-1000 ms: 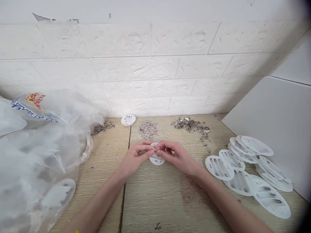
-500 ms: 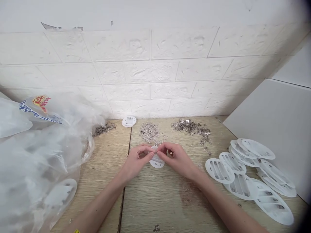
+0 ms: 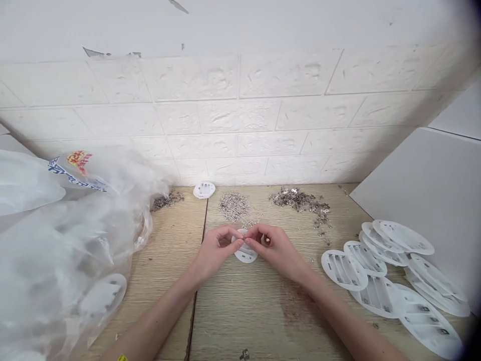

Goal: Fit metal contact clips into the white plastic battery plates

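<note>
While the white round holder lies on the table between the two hands, the thumb and forefinger of the left hand and of the right hand draw in over its far part. Their tips nearly meet at a tiny dark piece — too small for me to tell whether either hand is clamped on it. Compared with a second ago, the fingertips sit a shade closer together, over the same holder.

Just beyond lies a pale heap of metal bits, with a darker heap to its right; neither looks changed. Another holder rests near the wall. To the right, more white holders overlap — none added — and a clear plastic bag bulges on the left. The worn view has tipped upward, showing more wall.
</note>
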Motion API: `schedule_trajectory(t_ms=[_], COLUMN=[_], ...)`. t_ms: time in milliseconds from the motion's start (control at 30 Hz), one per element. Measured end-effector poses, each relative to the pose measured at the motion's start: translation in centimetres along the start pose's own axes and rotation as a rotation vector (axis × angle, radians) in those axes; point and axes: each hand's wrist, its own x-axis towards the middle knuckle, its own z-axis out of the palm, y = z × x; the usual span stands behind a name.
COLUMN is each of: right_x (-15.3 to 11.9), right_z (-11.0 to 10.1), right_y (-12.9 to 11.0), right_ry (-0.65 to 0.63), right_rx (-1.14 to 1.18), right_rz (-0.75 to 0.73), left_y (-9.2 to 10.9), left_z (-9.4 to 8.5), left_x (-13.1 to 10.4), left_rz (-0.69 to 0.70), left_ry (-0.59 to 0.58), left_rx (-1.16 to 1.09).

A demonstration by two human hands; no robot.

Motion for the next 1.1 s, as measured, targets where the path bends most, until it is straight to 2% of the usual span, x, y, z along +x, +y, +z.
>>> schedule_trajectory(t_ms=[133, 267, 467, 567, 700, 833, 967, 1100], right_x=[0.1, 0.2, 0.4, 0.4, 0.3, 0.2, 0.1, 0.1], right_z=[-0.3, -0.5, -0.6, -0.7, -0.6, -0.3, -0.2, -0.2], right_y=[0.1, 0.7, 1.1, 0.8, 0.6, 0.6, 0.4, 0.4], right_ry=[0.047, 0.106, 0.105, 0.092, 0.148, 0.191, 0.237, 0.256], right_rx=[-0.035, -0.099, -0.150, -0.094, -0.040, -0.006, 0.000, 0.001], right_rz=[0.050, 0.057, 0.084, 0.120, 0.081, 0.080, 0.073, 0.059], left_y=[0.1, 0.1, 0.1, 0.0, -0.1, 0.2, 0.4, 0.1], left_z=[0.2, 0.3, 0.1, -0.1, -0.4, -0.5, -0.3, -0.4], left_x=[-0.1, 0.0, 0.0, 0.0, 0.1, 0.0, -0.1, -0.1], left_rz=[-0.038, -0.032, -0.014, -0.041, -0.066, -0.073, -0.096, -0.120], left_ry=[0.010, 0.095, 0.133, 0.082, -0.038, -0.148, -0.185, -0.166], left_rx=[-0.091, -0.122, -0.167, -0.251, -0.475, -0.529, -0.546, -0.589])
